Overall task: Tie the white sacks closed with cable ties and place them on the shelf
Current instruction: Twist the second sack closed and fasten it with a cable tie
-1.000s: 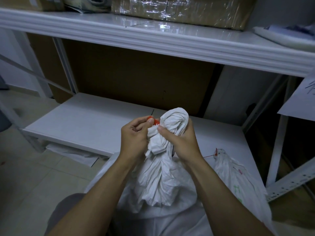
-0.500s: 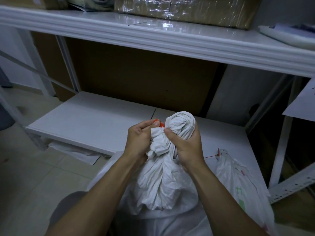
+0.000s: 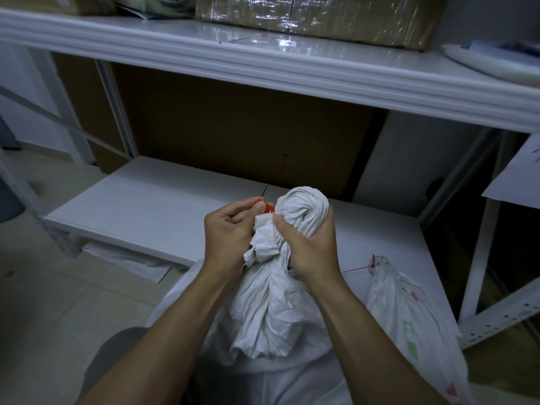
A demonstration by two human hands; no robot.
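Note:
A white sack stands in front of me with its top twisted into a bunch. My right hand is wrapped around the twisted neck. My left hand pinches a red cable tie at the neck, just left of the bunch; most of the tie is hidden by fingers and cloth. A second white sack lies at the right on the low white shelf, its neck closed with a thin red cable tie.
An upper white shelf carries plastic-wrapped cardboard boxes. Brown board backs the lower bay. Metal shelf uprights stand at the right. A flat white sheet lies under the low shelf on the tiled floor.
Both hands and the sack's neck have shifted slightly to the right in view, keeping the same grip. The red tie stays pinched at the neck.

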